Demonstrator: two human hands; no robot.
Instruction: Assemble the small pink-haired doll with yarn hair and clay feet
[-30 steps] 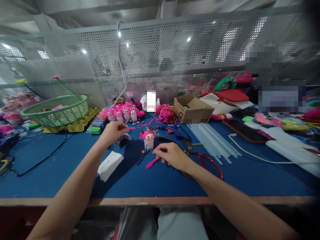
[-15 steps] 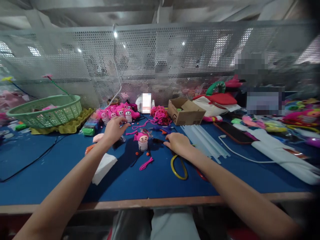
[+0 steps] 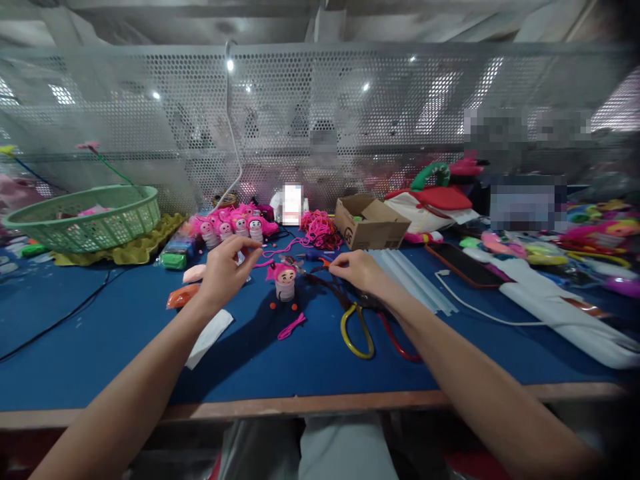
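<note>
A small doll (image 3: 285, 283) with pink hair, a drawn face and a whitish ribbed body stands upright between my hands. To its left, my left hand (image 3: 227, 270) hovers with thumb and fingertips pinched together. My right hand (image 3: 356, 271) is on the doll's other side, also in a pinch, above the dark blades of scissors with a yellow handle loop (image 3: 358, 331) and a red one. Whatever lies in either pinch is too small to make out. Two small orange-red balls (image 3: 295, 307) lie at the doll's foot. Nearer me is a short bundle of pink cord (image 3: 291, 327).
Several similar dolls (image 3: 240, 227) stand behind my left hand. A tangle of pink yarn (image 3: 320, 229) and a cardboard box (image 3: 373, 225) are at the back. Pale strips (image 3: 413, 283) and a phone (image 3: 463, 264) lie right; a green basket (image 3: 85, 223) sits left.
My right hand has risen slightly away from the scissors, uncovering more of the blades. Dark strands in front of the doll no longer show. My left hand has shifted slightly; the doll stays put.
</note>
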